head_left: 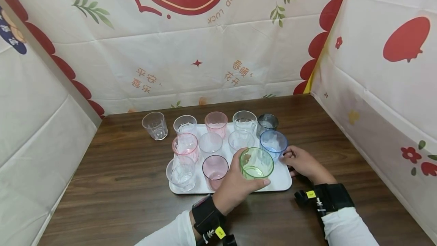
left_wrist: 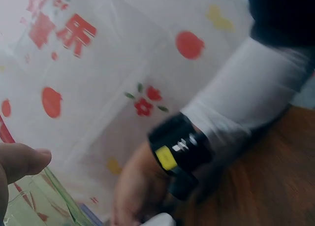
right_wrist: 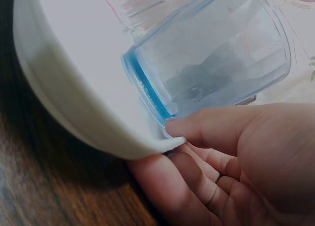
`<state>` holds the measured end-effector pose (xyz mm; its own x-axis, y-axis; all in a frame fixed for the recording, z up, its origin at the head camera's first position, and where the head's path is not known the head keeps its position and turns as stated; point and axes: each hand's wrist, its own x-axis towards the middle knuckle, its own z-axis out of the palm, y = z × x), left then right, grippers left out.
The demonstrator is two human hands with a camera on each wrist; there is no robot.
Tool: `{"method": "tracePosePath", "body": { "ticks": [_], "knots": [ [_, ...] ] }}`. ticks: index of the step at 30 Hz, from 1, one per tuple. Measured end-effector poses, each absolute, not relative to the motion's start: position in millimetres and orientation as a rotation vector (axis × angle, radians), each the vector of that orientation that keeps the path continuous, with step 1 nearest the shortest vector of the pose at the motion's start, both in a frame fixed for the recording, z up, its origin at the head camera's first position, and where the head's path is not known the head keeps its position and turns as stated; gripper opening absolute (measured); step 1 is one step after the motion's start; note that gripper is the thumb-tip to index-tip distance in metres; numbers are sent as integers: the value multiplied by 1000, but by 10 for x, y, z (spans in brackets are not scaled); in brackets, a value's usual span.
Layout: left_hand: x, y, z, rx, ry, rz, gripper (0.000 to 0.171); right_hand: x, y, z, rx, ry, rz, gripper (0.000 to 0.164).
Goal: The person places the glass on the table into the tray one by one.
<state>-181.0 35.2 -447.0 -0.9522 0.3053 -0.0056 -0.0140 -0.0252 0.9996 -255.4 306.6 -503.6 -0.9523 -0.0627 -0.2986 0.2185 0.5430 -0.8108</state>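
My left hand (head_left: 235,185) grips a clear green glass (head_left: 257,165) over the front right part of a white tray (head_left: 280,180). Its thumb lies along the near side, fingers round the left. In the left wrist view only part of the green glass (left_wrist: 49,199) and the thumb show. At the tray's right edge, my right hand (head_left: 305,165) pinches the rim. The right wrist view shows the thumb over the tray rim (right_wrist: 83,125), beside the base of a blue glass (right_wrist: 221,58), and fingers underneath.
Several clear and tinted glasses crowd the tray, among them a purple glass (head_left: 215,170), a pink glass (head_left: 216,122) and a dark grey glass (head_left: 268,122). One clear glass (head_left: 155,125) stands on the wooden table (head_left: 112,185) behind the tray's left. Printed cloth surrounds the table.
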Motion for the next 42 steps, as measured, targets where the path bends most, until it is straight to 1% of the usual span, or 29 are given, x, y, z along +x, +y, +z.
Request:
{"method": "tracePosePath", "body": {
  "ticks": [6,12,25,34,42],
  "knots": [
    [-1822,382,-4681,268,2153,1995,98,-2566,3056,-5045,128,2479,-1381,29],
    [-1857,398,-4810,262,2169,1996,96,-2572,3067,-5048,120,2479,-1377,29],
    [-1840,390,-4899,231,2199,1953,99,-2581,3067,-5051,114,2474,-1387,29],
    [-1779,348,-4969,267,2227,1920,90,-2570,3043,-5026,129,2461,-1381,29],
    [-1669,235,-4939,324,2278,1852,95,-2567,3056,-5004,128,2480,-1335,32]
  ]
}}
